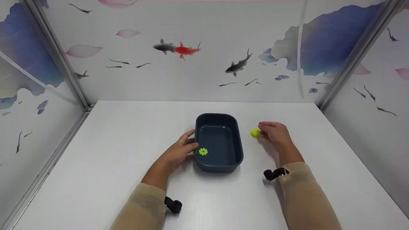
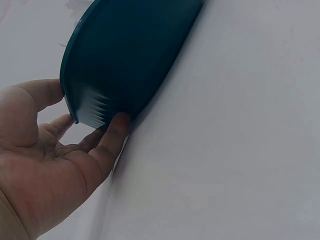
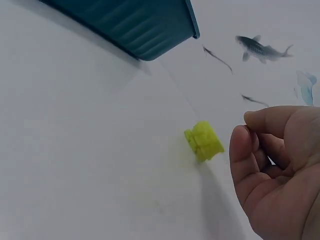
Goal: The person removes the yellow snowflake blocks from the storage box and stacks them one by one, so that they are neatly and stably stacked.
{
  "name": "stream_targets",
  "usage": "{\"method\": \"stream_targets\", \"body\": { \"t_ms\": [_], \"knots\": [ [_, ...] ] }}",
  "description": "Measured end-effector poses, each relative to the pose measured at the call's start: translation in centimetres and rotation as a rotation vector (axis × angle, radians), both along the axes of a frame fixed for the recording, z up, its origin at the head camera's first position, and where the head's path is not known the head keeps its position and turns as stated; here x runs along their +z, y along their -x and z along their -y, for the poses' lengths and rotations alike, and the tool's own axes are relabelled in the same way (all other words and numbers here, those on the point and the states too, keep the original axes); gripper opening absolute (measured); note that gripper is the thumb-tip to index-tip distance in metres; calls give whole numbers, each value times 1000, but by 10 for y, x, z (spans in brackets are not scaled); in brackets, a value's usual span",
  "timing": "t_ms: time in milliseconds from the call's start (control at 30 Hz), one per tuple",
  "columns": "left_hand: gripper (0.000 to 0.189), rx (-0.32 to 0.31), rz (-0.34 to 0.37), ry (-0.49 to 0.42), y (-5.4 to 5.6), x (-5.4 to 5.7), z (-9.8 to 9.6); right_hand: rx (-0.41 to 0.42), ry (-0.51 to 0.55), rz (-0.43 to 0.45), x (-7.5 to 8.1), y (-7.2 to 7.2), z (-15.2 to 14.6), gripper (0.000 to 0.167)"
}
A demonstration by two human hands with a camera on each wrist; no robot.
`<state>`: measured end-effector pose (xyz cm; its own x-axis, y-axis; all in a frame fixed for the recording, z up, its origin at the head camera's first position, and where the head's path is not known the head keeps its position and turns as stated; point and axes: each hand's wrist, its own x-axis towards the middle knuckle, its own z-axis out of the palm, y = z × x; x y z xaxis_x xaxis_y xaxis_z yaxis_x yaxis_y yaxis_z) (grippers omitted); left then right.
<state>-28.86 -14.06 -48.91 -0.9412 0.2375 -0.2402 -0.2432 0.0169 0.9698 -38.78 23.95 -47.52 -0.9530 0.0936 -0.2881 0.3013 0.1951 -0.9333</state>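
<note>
A dark blue-green plastic container point(image 1: 220, 167) stands on the white table with its opening up. My left hand point(image 1: 179, 152) holds its left side, the thumb at the rim and other fingers against the outer wall; the left wrist view shows a fingertip point(image 2: 120, 120) low near the base. Inside the container lies a flat yellow-green notched disc point(image 1: 203, 151). To its right is a small bright yellow knobbly piece point(image 3: 204, 141). My right hand point(image 1: 275, 134) is close beside this piece, thumb and index fingertips together; the right wrist view shows a gap between them and the piece.
The white table point(image 1: 111, 159) meets a back wall panel point(image 1: 198, 76) printed with fish and petals. Metal frame posts point(image 1: 57, 57) stand at the corners. Each wrist carries a black strap-on camera, such as the one point(image 1: 174, 204) by the left sleeve.
</note>
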Motion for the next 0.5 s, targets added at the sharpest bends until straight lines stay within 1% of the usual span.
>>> {"method": "stream_targets", "body": {
  "t_ms": [33, 100, 167, 267, 400, 500],
  "knots": [
    [66, 0, -2, -1, 0, 0, 0, 14, -14, -18, 4, 0, 3, 44],
    [67, 2, -2, -4, 1, -1, 0, 39, 9, -49, 14, -2, 12, 44],
    [67, 3, -4, -6, 2, -2, 0, 60, 39, -78, 23, -4, 23, 41],
    [66, 0, -4, -4, 2, -2, 1, 117, 80, -132, 35, -12, 41, 34],
    [66, -3, -6, -4, 1, -2, 1, 227, 128, -209, 49, -24, 68, 24],
    [67, -5, -7, -12, 1, -2, 1, 324, 142, -245, 59, -29, 89, 19]
  ]
}}
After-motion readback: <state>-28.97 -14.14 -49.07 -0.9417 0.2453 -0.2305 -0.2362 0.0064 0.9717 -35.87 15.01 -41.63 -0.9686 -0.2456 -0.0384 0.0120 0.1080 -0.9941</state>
